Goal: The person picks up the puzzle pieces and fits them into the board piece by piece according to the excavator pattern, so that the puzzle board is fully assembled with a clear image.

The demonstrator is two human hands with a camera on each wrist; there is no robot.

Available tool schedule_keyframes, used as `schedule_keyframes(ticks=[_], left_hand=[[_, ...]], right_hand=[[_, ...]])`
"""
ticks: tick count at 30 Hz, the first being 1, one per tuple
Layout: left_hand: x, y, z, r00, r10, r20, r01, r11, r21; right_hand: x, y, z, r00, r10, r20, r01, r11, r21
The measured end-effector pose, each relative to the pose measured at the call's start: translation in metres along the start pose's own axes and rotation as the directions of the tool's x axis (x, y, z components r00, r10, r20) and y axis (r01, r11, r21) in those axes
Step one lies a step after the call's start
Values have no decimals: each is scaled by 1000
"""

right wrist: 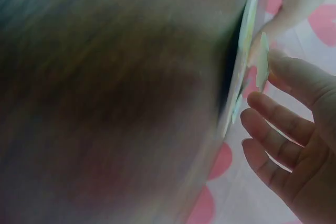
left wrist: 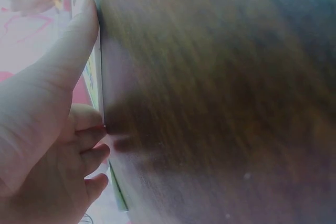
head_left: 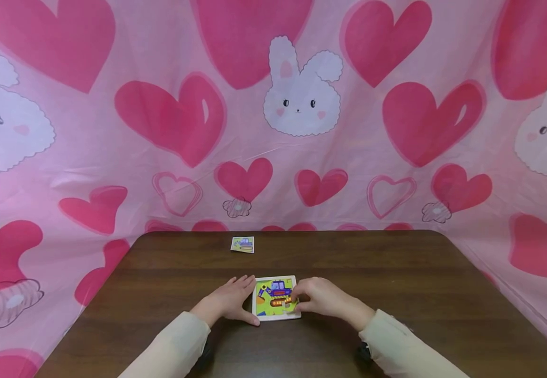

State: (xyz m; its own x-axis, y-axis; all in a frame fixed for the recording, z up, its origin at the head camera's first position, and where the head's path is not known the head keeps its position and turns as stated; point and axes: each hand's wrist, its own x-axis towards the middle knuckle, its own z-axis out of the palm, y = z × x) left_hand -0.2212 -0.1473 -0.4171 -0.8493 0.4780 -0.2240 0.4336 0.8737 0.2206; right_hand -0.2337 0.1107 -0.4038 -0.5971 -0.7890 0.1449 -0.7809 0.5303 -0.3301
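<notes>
A small jigsaw puzzle of a blue and yellow excavator on a green ground lies in a white-rimmed tray on the table. My left hand is at the tray's left side, its fingers extended along the edge and the thumb by the near left corner. Over the tray's right side, my right hand pinches a thin puzzle piece between thumb and fingertip. In the right wrist view the piece stands on edge, raised above the tray, while the other fingers are loosely bent. The printed face of the piece is mostly hidden from the head view.
A small card with a similar excavator picture lies toward the far edge of the dark wooden table. Behind the table hangs a pink cloth printed with hearts and rabbits.
</notes>
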Motion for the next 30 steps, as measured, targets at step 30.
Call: schedule_keyframes(ticks=[30], left_hand=[[1,-1,-2,1000,-1,16,1,1000,-8]], right_hand=[[9,-6,10,999,-25,46,33,979,-200]])
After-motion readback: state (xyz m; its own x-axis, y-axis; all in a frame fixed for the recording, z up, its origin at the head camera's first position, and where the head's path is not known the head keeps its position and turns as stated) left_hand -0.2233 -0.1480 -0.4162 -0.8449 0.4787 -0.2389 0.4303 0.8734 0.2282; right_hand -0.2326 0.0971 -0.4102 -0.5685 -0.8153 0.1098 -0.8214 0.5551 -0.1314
